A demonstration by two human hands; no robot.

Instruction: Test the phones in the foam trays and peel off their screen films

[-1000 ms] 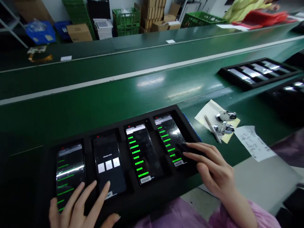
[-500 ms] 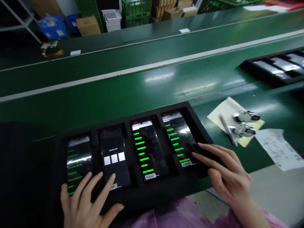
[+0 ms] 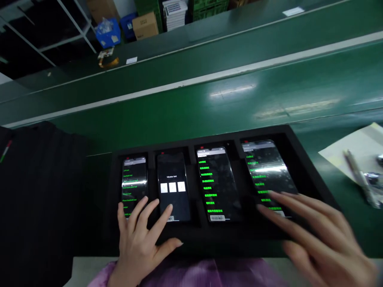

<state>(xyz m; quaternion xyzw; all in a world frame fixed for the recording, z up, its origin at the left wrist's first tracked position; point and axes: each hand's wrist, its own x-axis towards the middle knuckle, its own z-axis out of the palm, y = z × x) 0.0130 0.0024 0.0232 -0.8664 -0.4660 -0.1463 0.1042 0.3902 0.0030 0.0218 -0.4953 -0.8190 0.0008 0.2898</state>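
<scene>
Several smartphones lie face up in separate slots of a black foam tray (image 3: 179,235). The leftmost phone (image 3: 134,175) and the third phone (image 3: 220,183) show green text lists. On the second phone (image 3: 173,169) the screen reads "Vibrator test" above three white squares. My left hand (image 3: 145,239) is spread over the lower ends of the two left phones, fingertips at their screens. My right hand (image 3: 323,235), somewhat blurred, reaches with fingers apart over the lower part of the rightmost phone (image 3: 265,159); whether it touches the glass I cannot tell.
A black stack (image 3: 38,191) stands left of the tray. To the right, a pen (image 3: 359,175) lies on a paper sheet (image 3: 344,147). Behind runs a green bench (image 3: 164,111) with a pale strip; a blue bin (image 3: 108,34) and a carton (image 3: 145,26) are beyond.
The view has swung left, so the tray appears farther right and the black stack shows. My right hand has moved inward over the rightmost phone. My left hand stays over the left phones.
</scene>
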